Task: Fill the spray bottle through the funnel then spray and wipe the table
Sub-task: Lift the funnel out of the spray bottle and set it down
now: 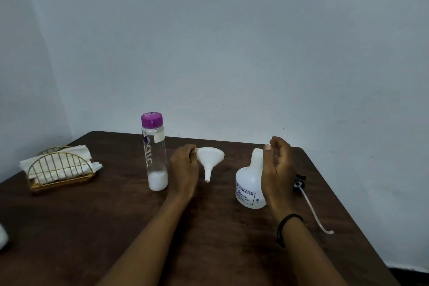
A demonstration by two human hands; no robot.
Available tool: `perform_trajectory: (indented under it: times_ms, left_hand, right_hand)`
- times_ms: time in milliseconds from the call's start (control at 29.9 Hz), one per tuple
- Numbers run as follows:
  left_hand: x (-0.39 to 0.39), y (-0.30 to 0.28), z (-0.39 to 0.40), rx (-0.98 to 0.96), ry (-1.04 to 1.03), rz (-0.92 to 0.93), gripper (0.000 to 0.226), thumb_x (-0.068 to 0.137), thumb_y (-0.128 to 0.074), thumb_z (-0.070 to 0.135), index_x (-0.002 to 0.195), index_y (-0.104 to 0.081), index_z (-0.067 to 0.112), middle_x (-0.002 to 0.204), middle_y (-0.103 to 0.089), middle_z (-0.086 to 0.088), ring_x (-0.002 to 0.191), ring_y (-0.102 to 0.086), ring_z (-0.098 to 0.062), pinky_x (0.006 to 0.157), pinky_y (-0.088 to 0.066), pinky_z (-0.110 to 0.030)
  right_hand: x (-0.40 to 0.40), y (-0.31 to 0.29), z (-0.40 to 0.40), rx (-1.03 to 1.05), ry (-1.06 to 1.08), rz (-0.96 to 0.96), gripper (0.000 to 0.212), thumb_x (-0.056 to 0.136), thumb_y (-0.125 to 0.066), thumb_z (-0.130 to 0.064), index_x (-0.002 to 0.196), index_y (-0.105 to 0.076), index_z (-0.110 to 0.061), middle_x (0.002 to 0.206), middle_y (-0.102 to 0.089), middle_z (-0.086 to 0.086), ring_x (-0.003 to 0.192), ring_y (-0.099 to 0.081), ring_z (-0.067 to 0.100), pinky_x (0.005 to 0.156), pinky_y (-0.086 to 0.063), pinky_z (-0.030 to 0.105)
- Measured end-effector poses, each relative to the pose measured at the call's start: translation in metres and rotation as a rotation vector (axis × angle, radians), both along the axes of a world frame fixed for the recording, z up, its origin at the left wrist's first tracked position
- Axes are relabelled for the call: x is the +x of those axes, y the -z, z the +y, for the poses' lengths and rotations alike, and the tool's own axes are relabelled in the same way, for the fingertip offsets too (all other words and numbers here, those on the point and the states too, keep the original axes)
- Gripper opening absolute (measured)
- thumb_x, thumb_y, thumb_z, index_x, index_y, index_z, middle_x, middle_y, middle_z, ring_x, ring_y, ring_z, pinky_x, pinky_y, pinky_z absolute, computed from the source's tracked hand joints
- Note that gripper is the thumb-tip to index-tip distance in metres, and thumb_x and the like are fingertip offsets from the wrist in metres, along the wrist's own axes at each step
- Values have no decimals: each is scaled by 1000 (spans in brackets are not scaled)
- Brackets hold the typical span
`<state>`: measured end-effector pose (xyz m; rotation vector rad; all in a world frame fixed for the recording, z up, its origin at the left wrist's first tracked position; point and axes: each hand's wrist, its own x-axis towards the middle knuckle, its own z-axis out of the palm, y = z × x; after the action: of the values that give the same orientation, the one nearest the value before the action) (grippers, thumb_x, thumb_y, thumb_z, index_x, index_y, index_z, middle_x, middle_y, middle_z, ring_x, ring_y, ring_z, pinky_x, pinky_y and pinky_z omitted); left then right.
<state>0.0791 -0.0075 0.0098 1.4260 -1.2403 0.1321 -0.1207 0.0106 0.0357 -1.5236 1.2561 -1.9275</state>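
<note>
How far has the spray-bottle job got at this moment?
Done: the spray bottle stands open, its sprayer head lying on the table. In hand: the left hand holds the funnel by its rim; the right hand is beside the bottle's neck. Left: seating the funnel, pouring from the capped purple-lidded bottle, spraying, wiping.

left hand pinching, right hand cupped

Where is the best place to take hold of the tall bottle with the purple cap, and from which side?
Take the bottle around its clear middle, below the purple cap, coming from its right side. It stands upright and is a slim, straight cylinder, so a wrap grip should hold it well. The left hand is just to its right but holds the funnel, so that likely goes onto the sprayer first.
</note>
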Motion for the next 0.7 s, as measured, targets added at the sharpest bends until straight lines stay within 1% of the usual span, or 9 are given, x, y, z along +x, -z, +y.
perform_trajectory:
  times_ms: [100, 200, 234, 301, 367, 434, 501, 601, 701]
  left_hand:
    - [3, 4, 0, 57, -22, 26, 18, 93, -58, 1, 103, -73, 3, 99, -74, -10, 87, -61, -14, 76, -39, -22]
    - [8, 9, -2, 101, -41, 54, 17, 93, -58, 1, 101, -73, 4, 98, -74, -9, 89, -65, -19, 77, -45, -26]
    - [10, 12, -3, 117, -51, 57, 17, 93, -58, 2, 99, -73, 5, 97, -74, -9, 89, -66, -21, 77, -46, -27]
    - [13, 16, -4, 152, -76, 59, 15, 93, -57, 3, 96, -72, 6, 95, -73, -7, 87, -66, -20, 74, -44, -27]
    - [15, 18, -5, 188, -93, 66, 14, 94, -58, 5, 94, -71, 7, 93, -73, -7, 86, -65, -22, 72, -41, -27]
    - [15, 20, -6, 220, -103, 61, 13, 94, -58, 7, 94, -71, 7, 94, -72, -7, 86, -65, -23, 72, -39, -28]
    - [14, 20, -6, 244, -103, 55, 14, 94, -57, 7, 97, -70, 7, 96, -72, -8, 88, -65, -24, 73, -40, -29]
    - [13, 17, -6, 265, -97, 60, 18, 91, -53, 1, 98, -69, 6, 100, -71, -8, 94, -64, -27, 75, -40, -30]
    - [12, 15, -5, 280, -77, 73, 34, 88, -50, -5, 116, -66, 4, 118, -68, -13, 112, -62, -29, 92, -45, -35]
  right_hand:
    - [-1, 1, -2, 19, -4, -44, 42, 98, -48, -35, 133, -54, -14, 131, -60, -1, 122, -55, 13, 106, -47, 41]
    - [-1, 3, -5, 41, -2, -61, 37, 101, -45, -35, 131, -55, -15, 127, -62, -1, 119, -57, 16, 102, -49, 44]
    - [-1, 3, -6, 48, -2, -60, 36, 103, -44, -33, 131, -55, -15, 127, -62, -2, 119, -57, 16, 102, -49, 42]
    - [-3, 5, -7, 61, -4, -62, 33, 106, -41, -29, 131, -56, -14, 125, -61, -3, 119, -56, 14, 100, -47, 31]
    - [-6, 6, -8, 68, -3, -79, 35, 105, -39, -34, 128, -57, -15, 122, -62, -4, 116, -57, 12, 93, -43, 21]
    - [-9, 6, -8, 86, 9, -104, 38, 100, -36, -41, 122, -59, -19, 115, -64, -4, 110, -59, 10, 90, -43, 22]
    - [-15, 7, -10, 93, 39, -109, 29, 101, -36, -38, 110, -59, -23, 101, -64, -8, 98, -60, 8, 83, -44, 24]
    - [-26, 13, -16, 77, 117, -70, 22, 103, -42, -27, 98, -60, -15, 85, -60, -12, 78, -57, 2, 73, -43, 28]
    - [-35, 21, -22, 111, 187, -22, 18, 102, -48, -21, 104, -62, -10, 84, -62, -7, 76, -59, 11, 72, -47, 32]
